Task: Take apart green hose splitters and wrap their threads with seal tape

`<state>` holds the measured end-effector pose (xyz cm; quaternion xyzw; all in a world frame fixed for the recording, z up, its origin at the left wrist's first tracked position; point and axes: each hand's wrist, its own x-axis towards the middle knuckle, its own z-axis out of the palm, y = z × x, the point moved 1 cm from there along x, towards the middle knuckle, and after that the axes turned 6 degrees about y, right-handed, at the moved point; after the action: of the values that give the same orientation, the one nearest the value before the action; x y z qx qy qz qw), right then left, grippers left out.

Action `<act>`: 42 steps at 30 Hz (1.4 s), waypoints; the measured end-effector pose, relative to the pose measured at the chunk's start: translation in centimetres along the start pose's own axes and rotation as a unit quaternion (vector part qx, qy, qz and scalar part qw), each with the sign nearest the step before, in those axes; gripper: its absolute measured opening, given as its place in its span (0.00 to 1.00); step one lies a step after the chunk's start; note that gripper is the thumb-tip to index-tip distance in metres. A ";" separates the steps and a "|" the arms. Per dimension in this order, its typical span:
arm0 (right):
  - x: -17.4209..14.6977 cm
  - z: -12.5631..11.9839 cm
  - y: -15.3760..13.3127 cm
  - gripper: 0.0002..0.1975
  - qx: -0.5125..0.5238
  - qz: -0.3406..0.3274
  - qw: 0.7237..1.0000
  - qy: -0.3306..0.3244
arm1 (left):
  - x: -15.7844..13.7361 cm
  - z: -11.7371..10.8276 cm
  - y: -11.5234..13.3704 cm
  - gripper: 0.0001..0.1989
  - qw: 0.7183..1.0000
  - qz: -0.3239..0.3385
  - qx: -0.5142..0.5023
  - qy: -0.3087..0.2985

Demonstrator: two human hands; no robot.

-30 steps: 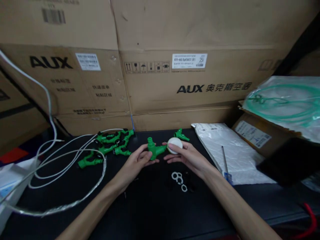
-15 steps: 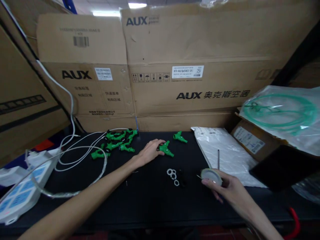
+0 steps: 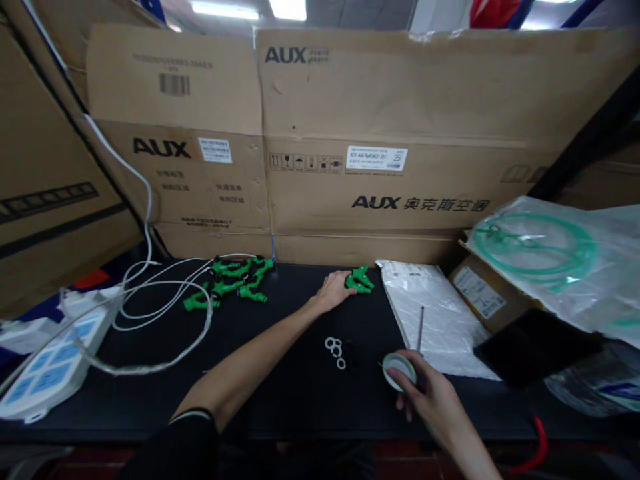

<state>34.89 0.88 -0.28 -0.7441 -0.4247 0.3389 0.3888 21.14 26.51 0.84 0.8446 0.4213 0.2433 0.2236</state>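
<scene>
My left hand (image 3: 334, 291) reaches to the back of the black table, its fingers closed on a green Y-shaped hose connector (image 3: 356, 283). A second green connector lies right against it, so the two partly merge in view. Low on the right, my right hand (image 3: 425, 387) grips a small round spool (image 3: 397, 371) with a pale flat face, thumb across it. A thin wire end sticks out at its left side. From behind that hand a slim metal rod (image 3: 421, 328) points up; its lower end is hidden. White ring washers (image 3: 335, 352) lie between my hands, beside small dark parts.
Several green connectors (image 3: 233, 283) form a pile at back left. A white cable (image 3: 193, 350) loops near a power strip (image 3: 60, 367). Cardboard (image 3: 320, 220) walls the back. To the right are a white plastic mailer (image 3: 417, 283), a box with bagged green tubing (image 3: 533, 250) and a dark panel (image 3: 537, 347).
My left hand has slid the green connector right, up against the other one. The view has tilted and shifted, and my right hand still holds the spool.
</scene>
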 end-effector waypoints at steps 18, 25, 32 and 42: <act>5.5 -1.1 -0.8 0.25 -0.180 -0.129 0.974 0.040 | -10.0 -6.4 3.5 0.17 0.988 0.121 -0.040 0.089; 4.4 -0.8 2.3 0.23 -0.235 -0.334 0.910 0.075 | -16.3 -12.7 -4.5 0.14 0.985 0.046 0.048 0.162; 6.0 0.7 3.8 0.28 -0.268 -0.377 0.885 0.063 | -17.3 -15.4 -12.5 0.19 0.979 -0.018 0.159 0.127; 0.4 -3.1 -0.1 0.37 -0.404 -0.104 0.885 0.206 | -16.3 -14.5 -12.1 0.12 0.983 0.037 0.153 0.096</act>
<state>37.66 0.35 1.17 -0.8415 -0.5099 -0.0654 0.1659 -3.41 22.23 1.52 0.8564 0.4416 0.2641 0.0411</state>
